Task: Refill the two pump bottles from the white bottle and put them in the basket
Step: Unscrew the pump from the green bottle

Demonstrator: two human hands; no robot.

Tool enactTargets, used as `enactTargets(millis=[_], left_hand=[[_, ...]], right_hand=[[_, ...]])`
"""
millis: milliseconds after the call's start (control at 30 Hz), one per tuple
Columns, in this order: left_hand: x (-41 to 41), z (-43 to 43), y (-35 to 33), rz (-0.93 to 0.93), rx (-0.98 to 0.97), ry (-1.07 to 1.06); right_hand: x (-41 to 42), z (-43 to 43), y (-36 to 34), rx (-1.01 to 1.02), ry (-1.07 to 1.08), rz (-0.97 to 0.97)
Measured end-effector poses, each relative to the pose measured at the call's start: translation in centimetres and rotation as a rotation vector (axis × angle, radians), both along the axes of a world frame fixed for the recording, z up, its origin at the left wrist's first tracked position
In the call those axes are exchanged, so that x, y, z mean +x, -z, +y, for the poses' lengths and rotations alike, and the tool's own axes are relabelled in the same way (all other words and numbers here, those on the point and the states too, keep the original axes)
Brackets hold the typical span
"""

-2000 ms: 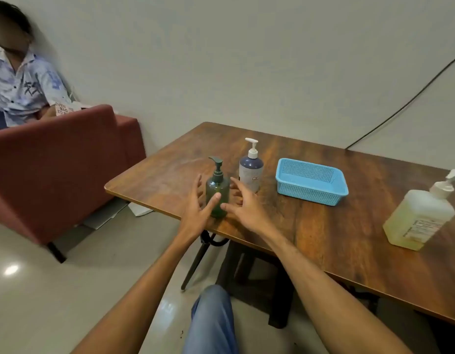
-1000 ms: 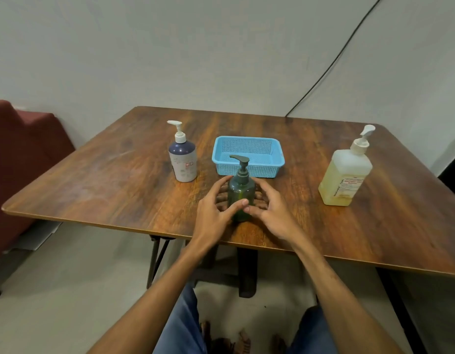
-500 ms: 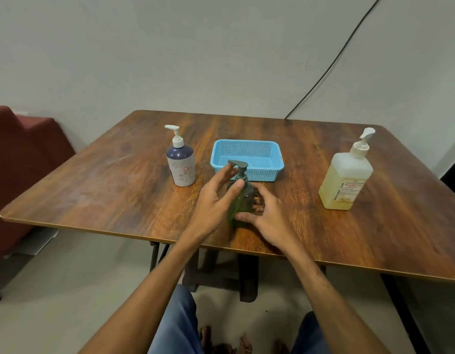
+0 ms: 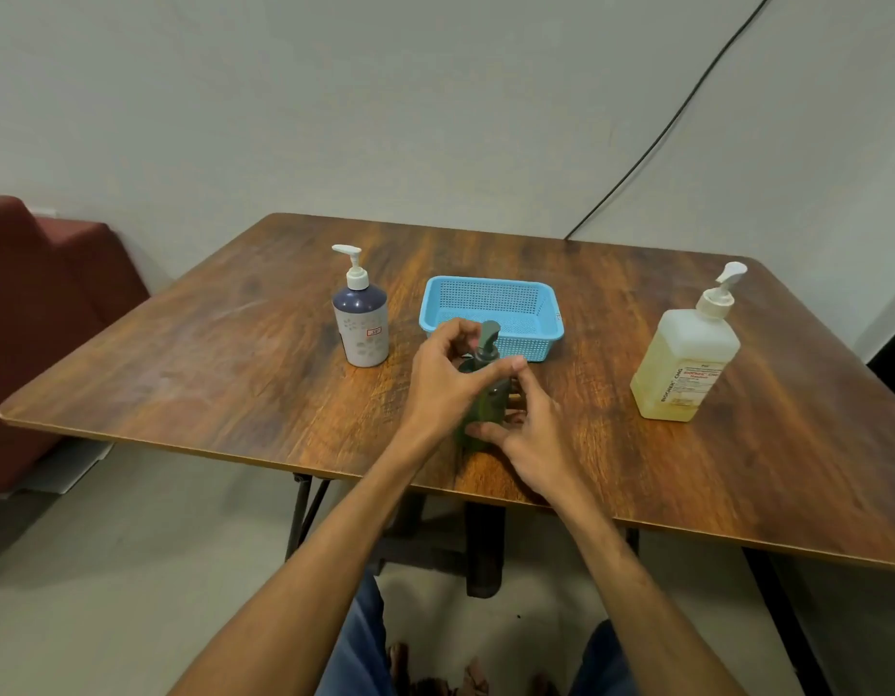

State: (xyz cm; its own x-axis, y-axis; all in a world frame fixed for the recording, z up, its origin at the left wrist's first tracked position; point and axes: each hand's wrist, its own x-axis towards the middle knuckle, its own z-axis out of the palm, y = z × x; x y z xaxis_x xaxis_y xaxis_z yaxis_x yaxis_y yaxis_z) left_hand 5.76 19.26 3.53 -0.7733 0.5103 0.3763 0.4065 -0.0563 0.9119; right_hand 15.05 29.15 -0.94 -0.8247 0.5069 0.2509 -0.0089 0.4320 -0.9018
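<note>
A small green pump bottle (image 4: pixel 487 405) stands near the table's front edge, just in front of the blue basket (image 4: pixel 490 309). My left hand (image 4: pixel 450 381) is closed around its pump collar at the top. My right hand (image 4: pixel 533 434) grips the bottle's lower body from the right. A purple-and-white pump bottle (image 4: pixel 361 319) stands upright to the left of the basket. The large white bottle (image 4: pixel 686 364) with yellowish liquid and a white pump stands at the right. The basket holds nothing.
The wooden table (image 4: pixel 234 374) fills the middle of the view, with a wall close behind it. A red sofa (image 4: pixel 44 303) stands at the left. A black cable (image 4: pixel 661 128) runs down the wall behind the table. My knees show below the table edge.
My left hand has risen from the green bottle's side to its pump collar. My right hand stays low on the bottle. The view has shifted slightly.
</note>
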Motion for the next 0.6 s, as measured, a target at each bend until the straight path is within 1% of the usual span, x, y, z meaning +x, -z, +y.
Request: enactTargets(millis=[67, 133, 167, 233, 300, 367, 433, 533, 600], left_hand=[[-0.1, -0.3, -0.3, -0.053, -0.021, 0.146], [-0.6, -1.2, -0.1, -0.097, 0.016, 0.278], [-0.8, -1.6, 0.0, -0.112, 0.049, 0.303], [-1.3, -1.9, 0.1, -0.108, 0.088, 0.252], [-1.4, -1.6, -0.1, -0.072, 0.099, 0.161], [-1.3, -1.1, -0.4, -0.048, 0.102, 0.121], [-1.4, -1.0, -0.4, -0.055, 0.075, 0.180], [-1.9, -1.6, 0.2, -0.095, 0.026, 0.344], [-2.4, -2.0, 0.4, -0.119, 0.047, 0.384]], right_hand=[[-0.1, 0.1, 0.0, -0.012, 0.001, 0.002], [-0.1, 0.2, -0.1, -0.015, -0.007, -0.004], [-0.1, 0.2, -0.1, -0.015, -0.011, -0.002], [-0.1, 0.2, -0.2, -0.009, -0.017, 0.006], [0.0, 0.2, -0.3, -0.006, -0.020, 0.007], [0.1, 0.1, -0.4, -0.007, -0.020, 0.002], [0.2, 0.0, -0.5, -0.002, -0.020, -0.005], [0.0, 0.0, -0.6, -0.014, -0.025, 0.002], [0.0, 0.2, -0.5, -0.021, -0.026, 0.009]])
